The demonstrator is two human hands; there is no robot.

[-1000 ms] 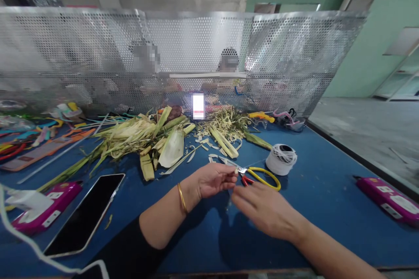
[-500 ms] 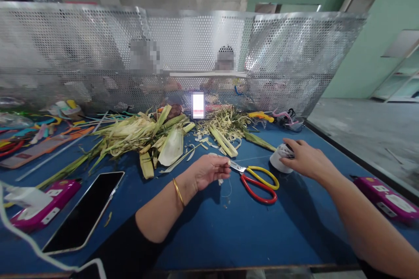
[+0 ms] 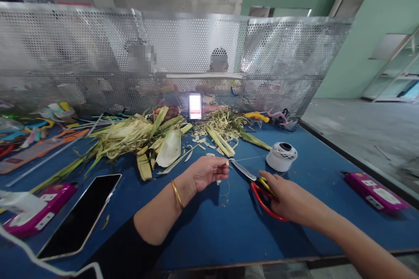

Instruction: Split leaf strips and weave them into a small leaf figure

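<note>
Perforated screen (image 3: 193,52): silvery sheet metal, punched with round holes, standing across the far side. Tabletop (image 3: 209,235): flat, smooth, blue. Husk heap (image 3: 127,135): pale green and straw-coloured, long fibrous strips, one broad, cupped piece at its front. Phone (image 3: 81,218): black glass slab, light rim, lying flat to your left. Power strips, two: glossy magenta, rounded, one at the left (image 3: 49,209), one at the right (image 3: 373,192). Your right hand (image 3: 284,196): fingers closed around the handles of the scissors (image 3: 244,171), which are steel-bladed, with red and yellow loops, blades directed towards your other hand. Your left hand (image 3: 207,173): fingertips pinching a tiny pale piece (image 3: 227,163), above the table, near the blade tips. Spool (image 3: 281,157): squat, white, wound, dark-centred, upright beyond your right hand. Bangle (image 3: 177,195): slim, gold-coloured, round your left wrist. Thread (image 3: 250,158): fine, white, stretched between spool and left fingertips.
</note>
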